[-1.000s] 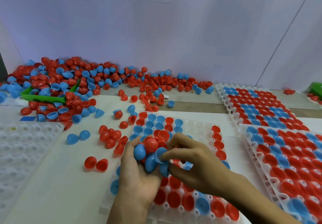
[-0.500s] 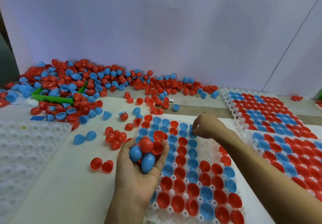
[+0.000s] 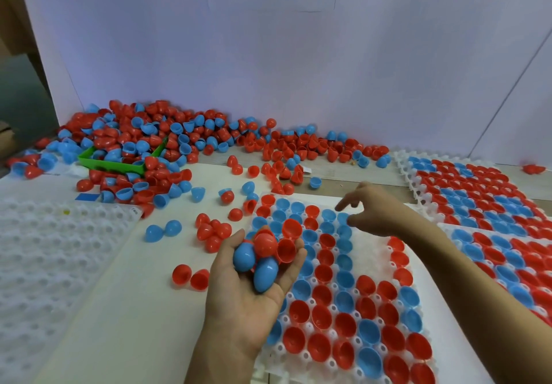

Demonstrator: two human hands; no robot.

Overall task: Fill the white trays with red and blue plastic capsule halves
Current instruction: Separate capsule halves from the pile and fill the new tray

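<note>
My left hand [image 3: 239, 303] lies palm up over the near left part of the centre white tray [image 3: 370, 253], cupping a handful of red and blue capsule halves [image 3: 263, 249]. That tray holds red and blue halves in most sockets, with a bare white patch at its right middle. My right hand [image 3: 378, 213] hovers over the tray's far right corner with its fingers spread and loose, the index pointing left. Nothing sits between its fingers, and a blue half [image 3: 343, 218] rests in a socket just below the thumb.
A big pile of loose halves [image 3: 143, 135] lies along the back wall around a green tray [image 3: 119, 166]. Loose halves [image 3: 213, 230] are scattered left of the centre tray. An unfilled white tray [image 3: 44, 264] lies at left. Two filled trays [image 3: 403, 159] [image 3: 448, 230] lie at right.
My right hand left my left hand, reached to the tray's far right corner with curled fingers, and has now spread them. My left hand keeps its handful, one blue half fewer.
</note>
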